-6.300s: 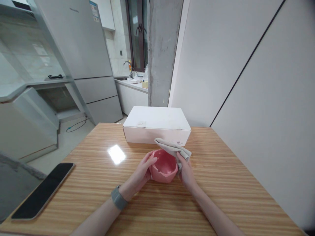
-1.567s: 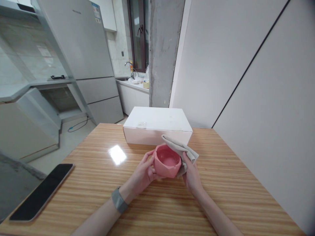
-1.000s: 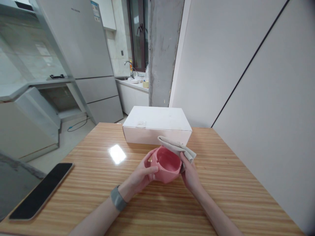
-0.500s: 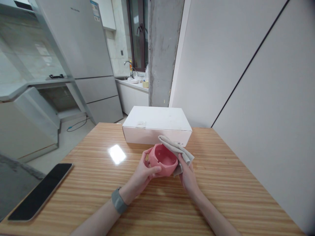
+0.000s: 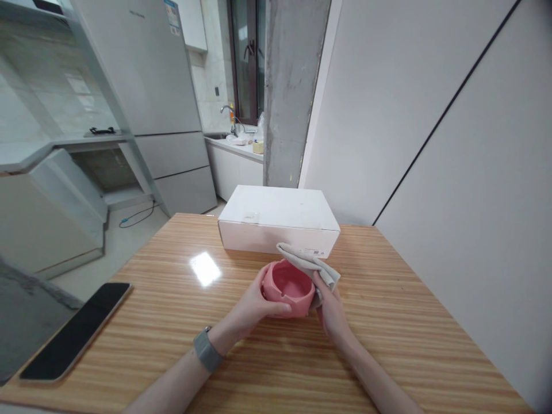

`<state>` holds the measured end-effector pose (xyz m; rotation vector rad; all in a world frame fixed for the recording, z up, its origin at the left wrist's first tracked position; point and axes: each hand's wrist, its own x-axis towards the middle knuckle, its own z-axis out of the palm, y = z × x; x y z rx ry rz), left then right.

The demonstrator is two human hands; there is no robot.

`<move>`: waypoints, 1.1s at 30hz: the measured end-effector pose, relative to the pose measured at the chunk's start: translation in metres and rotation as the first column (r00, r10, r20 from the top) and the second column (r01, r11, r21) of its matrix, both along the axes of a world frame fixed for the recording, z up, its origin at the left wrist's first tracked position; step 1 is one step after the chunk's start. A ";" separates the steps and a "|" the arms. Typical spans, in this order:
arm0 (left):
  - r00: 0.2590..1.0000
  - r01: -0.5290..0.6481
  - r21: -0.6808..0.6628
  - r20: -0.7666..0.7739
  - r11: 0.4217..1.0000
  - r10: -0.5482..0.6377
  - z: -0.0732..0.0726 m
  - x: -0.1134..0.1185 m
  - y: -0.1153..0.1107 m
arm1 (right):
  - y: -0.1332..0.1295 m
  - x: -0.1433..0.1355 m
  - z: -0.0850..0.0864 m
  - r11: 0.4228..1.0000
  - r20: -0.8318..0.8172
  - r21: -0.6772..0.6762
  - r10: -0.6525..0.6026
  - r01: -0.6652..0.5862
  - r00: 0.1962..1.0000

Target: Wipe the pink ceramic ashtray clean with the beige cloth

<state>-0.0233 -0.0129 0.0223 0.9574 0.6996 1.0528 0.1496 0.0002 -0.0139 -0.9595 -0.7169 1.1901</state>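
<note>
A pink faceted ashtray (image 5: 290, 303) with a notched rim is near the middle of the view, its opening facing up and slightly toward me. My left hand (image 5: 259, 299) grips it from the left, thumb across the front and the other fingers mostly hidden behind. In my right hand (image 5: 330, 305) is a folded light-grey cloth (image 5: 308, 263), pinched between thumb and fingers. The cloth lies against the ashtray's right side, and part of it reaches over the far rim. A grey band circles my left wrist.
Behind the ashtray, a white cardboard box (image 5: 280, 213) sits on the wood-grain table (image 5: 172, 328). A dark phone or tablet (image 5: 77, 330) lies at the table's left edge. A white wall (image 5: 431, 172) borders the right side; a fridge (image 5: 168, 115) stands beyond the table.
The ashtray has come down a little and turned more upright in my left hand, whose thumb now lies lower along its front. The cloth remains at its right side.
</note>
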 end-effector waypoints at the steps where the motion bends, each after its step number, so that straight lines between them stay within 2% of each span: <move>1: 0.999 0.025 -0.029 0.025 0.999 -0.024 0.000 0.000 0.000 | 0.000 0.001 0.000 1.000 0.001 -0.003 -0.002 0.002 1.000; 4: 0.984 0.127 -0.138 0.141 0.982 -0.107 0.000 -0.002 0.001 | 0.003 0.003 0.002 1.000 -0.010 -0.008 -0.021 0.021 1.000; 7: 0.968 0.172 -0.222 0.218 0.960 -0.123 0.001 -0.003 0.002 | 0.005 0.004 0.005 1.000 -0.026 -0.005 -0.028 0.028 0.999; 17: 0.948 0.205 -0.234 0.290 0.950 -0.133 -0.004 -0.008 0.001 | -0.001 0.003 0.015 1.000 -0.099 -0.027 0.007 -0.009 0.995; 22: 0.962 0.109 -0.211 0.268 0.971 -0.049 -0.006 -0.002 0.000 | 0.001 0.002 0.015 1.000 -0.089 0.000 -0.006 0.006 0.996; 27: 0.966 -0.017 -0.111 0.255 0.994 0.045 -0.003 0.002 -0.002 | 0.000 -0.001 0.020 1.000 -0.072 0.012 0.003 -0.002 0.997; 33: 0.958 -0.189 -0.094 0.200 0.977 0.205 0.001 0.005 -0.004 | -0.006 -0.010 0.016 1.000 -0.112 -0.027 -0.015 0.012 0.994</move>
